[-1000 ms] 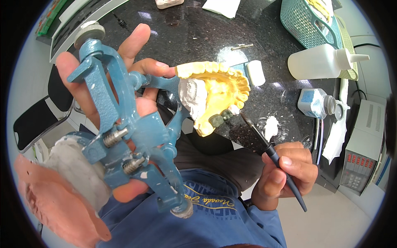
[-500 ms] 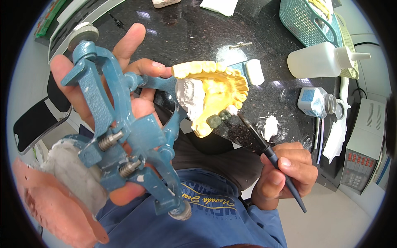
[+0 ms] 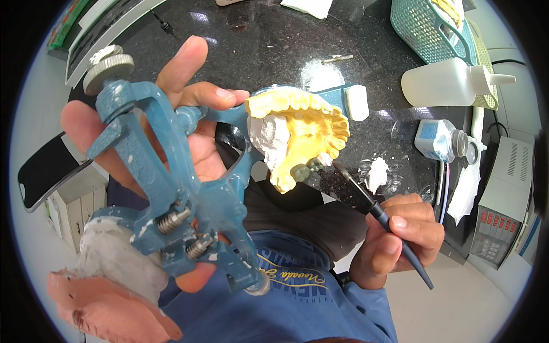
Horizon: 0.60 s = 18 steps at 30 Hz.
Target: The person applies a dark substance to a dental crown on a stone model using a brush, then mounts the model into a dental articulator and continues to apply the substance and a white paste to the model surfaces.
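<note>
My left hand (image 3: 206, 151) grips a blue metal dental articulator (image 3: 151, 171), its fingers spread around the frame. A yellow dental cast (image 3: 306, 128) with teeth is fixed on one arm by white plaster (image 3: 269, 137). On the cast's near side sit dark grey-green crowns (image 3: 306, 170), beside a small white tooth (image 3: 324, 159). The other arm, lower left, carries a pink cast (image 3: 108, 308) on grey-white plaster (image 3: 117, 257). Between thumb and fingers my right hand (image 3: 403, 240) pinches a slim black-handled brush (image 3: 374, 211). Its dark tip points at the white tooth; whether they touch I cannot tell.
White paste (image 3: 377, 175) lies on the dark speckled worktop (image 3: 251, 51), near the brush. To the right stand a squeeze bottle (image 3: 437, 83), a small open jar (image 3: 437, 139) and a grey control box (image 3: 503, 194). A teal basket (image 3: 423, 28) occupies the far right.
The articulator has tilted, and its pink cast has swung right and down. The yellow cast has shifted slightly right and turned. My right hand and the brush have moved slightly right.
</note>
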Each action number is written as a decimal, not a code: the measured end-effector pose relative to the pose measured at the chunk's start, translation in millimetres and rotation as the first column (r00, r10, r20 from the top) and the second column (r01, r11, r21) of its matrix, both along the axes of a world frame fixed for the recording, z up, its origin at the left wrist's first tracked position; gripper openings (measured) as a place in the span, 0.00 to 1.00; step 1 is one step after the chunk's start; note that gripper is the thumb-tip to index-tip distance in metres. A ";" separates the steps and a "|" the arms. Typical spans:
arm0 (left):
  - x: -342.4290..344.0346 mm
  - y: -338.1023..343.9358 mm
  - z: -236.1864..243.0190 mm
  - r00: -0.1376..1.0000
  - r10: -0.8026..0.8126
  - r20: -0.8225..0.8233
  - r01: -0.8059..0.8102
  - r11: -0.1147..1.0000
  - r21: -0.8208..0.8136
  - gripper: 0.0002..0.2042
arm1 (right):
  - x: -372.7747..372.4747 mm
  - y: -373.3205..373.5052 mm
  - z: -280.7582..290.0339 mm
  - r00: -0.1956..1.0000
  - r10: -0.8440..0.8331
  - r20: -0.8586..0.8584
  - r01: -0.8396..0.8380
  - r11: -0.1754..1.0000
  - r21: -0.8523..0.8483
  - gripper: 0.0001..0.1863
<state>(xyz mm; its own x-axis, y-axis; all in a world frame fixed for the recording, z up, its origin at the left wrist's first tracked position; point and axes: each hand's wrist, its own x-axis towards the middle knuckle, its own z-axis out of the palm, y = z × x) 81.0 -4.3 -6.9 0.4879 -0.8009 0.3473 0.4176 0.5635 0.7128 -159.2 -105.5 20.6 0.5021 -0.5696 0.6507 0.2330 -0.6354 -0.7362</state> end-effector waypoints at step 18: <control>2.8 3.1 0.3 1.000 -0.011 -0.022 0.011 1.000 -0.002 0.41 | -0.7 -0.5 1.5 1.000 0.007 -0.008 -0.007 1.000 -0.003 0.09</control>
<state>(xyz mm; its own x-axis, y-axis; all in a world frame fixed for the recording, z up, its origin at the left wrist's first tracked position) 83.7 -1.2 -6.5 0.4864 -0.8057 0.3380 0.4395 0.5600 0.7023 -159.9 -106.0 22.0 0.5110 -0.5638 0.6488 0.2320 -0.6364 -0.7357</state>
